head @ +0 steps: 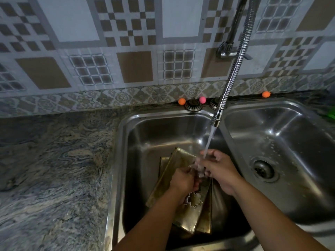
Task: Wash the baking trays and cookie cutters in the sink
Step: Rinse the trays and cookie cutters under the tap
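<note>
Gold-coloured baking trays (183,214) lie stacked and tilted in the left sink basin (145,134). A scalloped metal cookie cutter (194,199) rests on the top tray, just below my left wrist. My left hand (184,180) and my right hand (217,167) meet above the trays under the running water (210,140). Between their fingers they hold a small wet metal cookie cutter (196,167), blurred by the splash. The fingers of both hands curl around it.
The flexible faucet hose (233,69) hangs over the divider between the basins. The right basin (282,142) has a drain (263,170). A granite counter (54,169) lies to the left. Small orange and pink balls (181,101) sit by the tiled wall.
</note>
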